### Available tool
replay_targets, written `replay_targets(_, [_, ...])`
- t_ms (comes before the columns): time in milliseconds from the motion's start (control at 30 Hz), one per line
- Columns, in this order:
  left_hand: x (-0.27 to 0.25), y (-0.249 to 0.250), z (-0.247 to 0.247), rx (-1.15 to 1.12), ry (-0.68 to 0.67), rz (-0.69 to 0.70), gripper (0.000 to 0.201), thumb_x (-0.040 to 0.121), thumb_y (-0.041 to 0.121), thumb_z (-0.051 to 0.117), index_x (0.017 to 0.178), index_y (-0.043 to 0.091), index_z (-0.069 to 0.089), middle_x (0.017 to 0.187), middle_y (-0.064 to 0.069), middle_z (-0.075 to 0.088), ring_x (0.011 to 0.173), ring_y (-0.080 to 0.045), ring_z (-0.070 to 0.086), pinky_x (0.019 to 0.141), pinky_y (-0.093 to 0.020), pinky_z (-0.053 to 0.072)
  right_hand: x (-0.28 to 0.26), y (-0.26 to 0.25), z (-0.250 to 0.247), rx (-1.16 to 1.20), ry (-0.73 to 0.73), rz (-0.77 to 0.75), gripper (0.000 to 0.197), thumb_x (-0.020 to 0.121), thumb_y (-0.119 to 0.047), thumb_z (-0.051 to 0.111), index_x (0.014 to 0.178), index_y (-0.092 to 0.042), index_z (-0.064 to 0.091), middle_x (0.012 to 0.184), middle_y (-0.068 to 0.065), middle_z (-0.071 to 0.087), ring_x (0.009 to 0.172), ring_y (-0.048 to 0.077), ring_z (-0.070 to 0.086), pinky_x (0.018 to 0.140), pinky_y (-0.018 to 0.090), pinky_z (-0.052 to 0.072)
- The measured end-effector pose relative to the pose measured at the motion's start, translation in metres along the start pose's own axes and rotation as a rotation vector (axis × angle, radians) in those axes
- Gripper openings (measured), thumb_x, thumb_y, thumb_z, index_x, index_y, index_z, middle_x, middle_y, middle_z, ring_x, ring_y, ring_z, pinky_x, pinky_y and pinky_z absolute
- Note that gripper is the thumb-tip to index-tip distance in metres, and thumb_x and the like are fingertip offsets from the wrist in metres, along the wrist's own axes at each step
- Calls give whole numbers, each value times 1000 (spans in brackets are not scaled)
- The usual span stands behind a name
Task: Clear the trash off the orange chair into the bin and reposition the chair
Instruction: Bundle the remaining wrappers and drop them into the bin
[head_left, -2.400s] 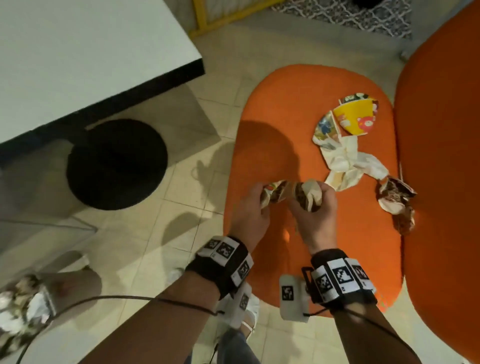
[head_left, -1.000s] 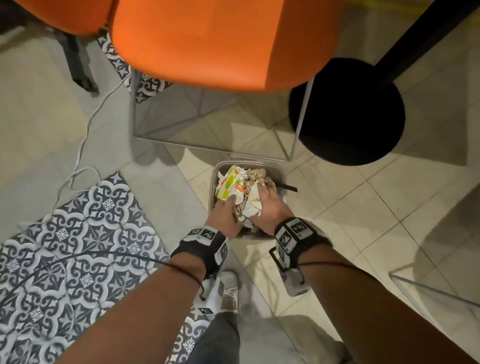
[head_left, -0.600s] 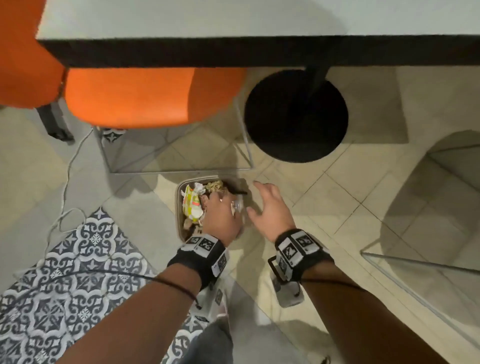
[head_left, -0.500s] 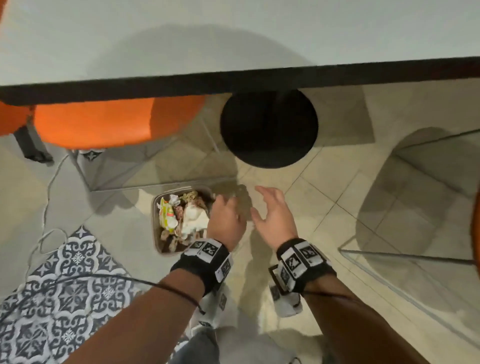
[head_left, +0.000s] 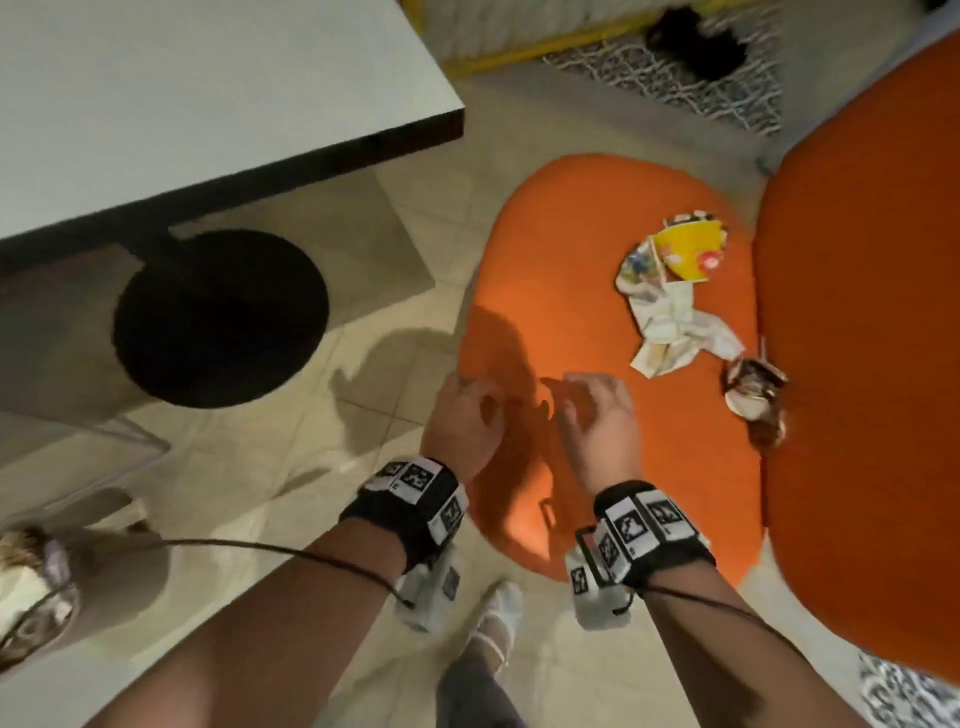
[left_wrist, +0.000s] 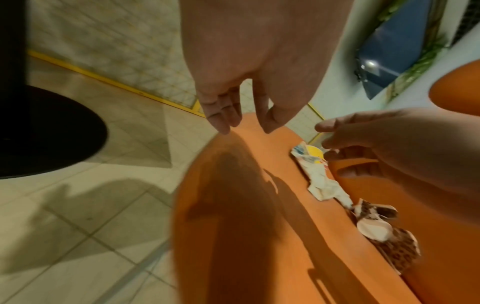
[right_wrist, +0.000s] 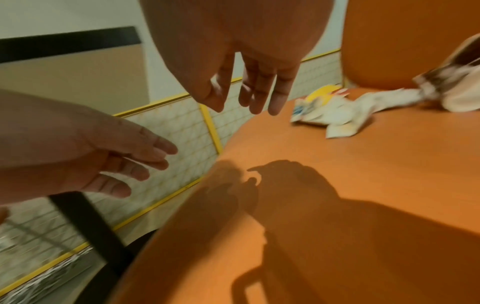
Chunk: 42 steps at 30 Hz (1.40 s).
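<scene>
The orange chair seat (head_left: 587, 249) fills the middle right of the head view, its backrest (head_left: 857, 364) to the right. On the seat lie a yellow printed wrapper (head_left: 685, 254), a crumpled white paper (head_left: 675, 332) below it, and a brown crumpled wrapper (head_left: 753, 400) against the backrest. My left hand (head_left: 467, 410) hovers over the seat's left edge, fingers relaxed and holding nothing. My right hand (head_left: 597, 410) hovers over the seat beside it, also loose and holding nothing. The wrist views show the same trash: the white paper (left_wrist: 322, 185) and the yellow wrapper (right_wrist: 322, 96). The bin (head_left: 31, 592) shows at the lower left edge.
A white table (head_left: 182, 104) with a black round base (head_left: 218, 317) stands at the left. A thin metal chair frame (head_left: 104, 447) runs over the tiled floor. A patterned rug (head_left: 701, 78) lies beyond the chair. My white shoe (head_left: 498, 618) is below the hands.
Both hands have left the bin on the floor, where they dropped trash, and now hover empty over the orange chair seat. The view has swung from the bin back to the chair.
</scene>
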<state>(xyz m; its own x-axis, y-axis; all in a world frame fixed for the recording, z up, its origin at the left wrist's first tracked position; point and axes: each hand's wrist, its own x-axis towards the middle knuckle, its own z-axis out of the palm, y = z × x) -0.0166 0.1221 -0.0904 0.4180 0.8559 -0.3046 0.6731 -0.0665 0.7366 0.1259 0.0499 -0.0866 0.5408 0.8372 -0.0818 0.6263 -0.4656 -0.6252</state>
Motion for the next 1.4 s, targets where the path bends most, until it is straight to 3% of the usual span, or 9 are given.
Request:
replay_targets(167, [25, 59, 59, 69, -137, 0, 24, 91, 20, 54, 114, 20, 59, 124, -7, 50, 110, -25, 54, 95, -32, 44, 28, 70, -72, -161, 133, 207, 37, 83, -11, 60, 119, -10, 59, 124, 15, 49, 120, 30, 45, 101, 34, 37])
replay_targets(300, [42, 76, 86, 149, -200, 52, 28, 90, 26, 56, 118, 20, 56, 126, -4, 48, 109, -23, 55, 93, -37, 48, 56, 111, -104, -386, 221, 364, 67, 78, -15, 70, 138, -10, 39, 143, 21, 34, 132, 35, 35, 109, 44, 33])
replay_targets(467, [70, 86, 109, 218, -245, 76, 40, 86, 32, 61, 124, 22, 52, 128, -4, 45, 109, -23, 55, 91, -40, 50, 86, 157, -117, -546, 2, 614, 84, 86, -3, 58, 150, -24, 8, 145, 26, 24, 127, 40, 38, 99, 46, 44])
replay_targets(633, [108, 110, 130, 332, -278, 280, 51, 85, 38, 61, 129, 19, 45, 129, -7, 43, 115, -26, 49, 91, -39, 48, 106, 173, -110, -515, -78, 578, 83, 90, -26, 58, 149, -31, 0, 136, 22, 30, 102, 37, 54, 77, 43, 54])
replay_targets(767, [137, 130, 142, 448, -232, 408, 61, 81, 47, 62, 131, 18, 41, 132, -10, 41, 122, -29, 41, 97, -41, 41, 121, 175, -107, -518, -121, 615, 81, 85, -35, 65, 146, -30, 12, 134, 20, 33, 102, 39, 56, 76, 45, 56])
replay_targets(900, [169, 147, 147, 659, -147, 530, 77, 69, 61, 66, 133, 25, 43, 149, -16, 27, 140, -38, 19, 112, -58, 19, 124, 184, -97, -570, -111, 611, 61, 92, -26, 53, 144, -27, 22, 132, 16, 42, 102, 38, 57, 71, 41, 51])
replay_targets(1067, [196, 150, 152, 770, -223, 518, 88, 59, 76, 61, 131, 27, 45, 156, -17, 13, 145, -39, -1, 110, -66, 5, 120, 190, -95, -547, -75, 592, 59, 93, -11, 49, 143, -30, 25, 121, 15, 46, 83, 32, 61, 64, 40, 54])
replay_targets(1300, [168, 140, 177, 789, -210, 832, 75, 59, 66, 68, 115, 17, 57, 127, -13, 53, 116, -32, 49, 94, -45, 42, 97, 182, -104, -335, 83, 583, 56, 90, -23, 59, 141, -29, 37, 121, 16, 52, 92, 36, 63, 76, 42, 54])
replay_targets(1400, [156, 137, 193, 871, -263, 885, 87, 65, 66, 65, 132, 17, 40, 127, -15, 52, 111, -31, 49, 91, -42, 42, 77, 181, -98, 37, 292, 623, 58, 80, -31, 71, 134, -24, 49, 123, 10, 60, 106, 29, 61, 88, 41, 52])
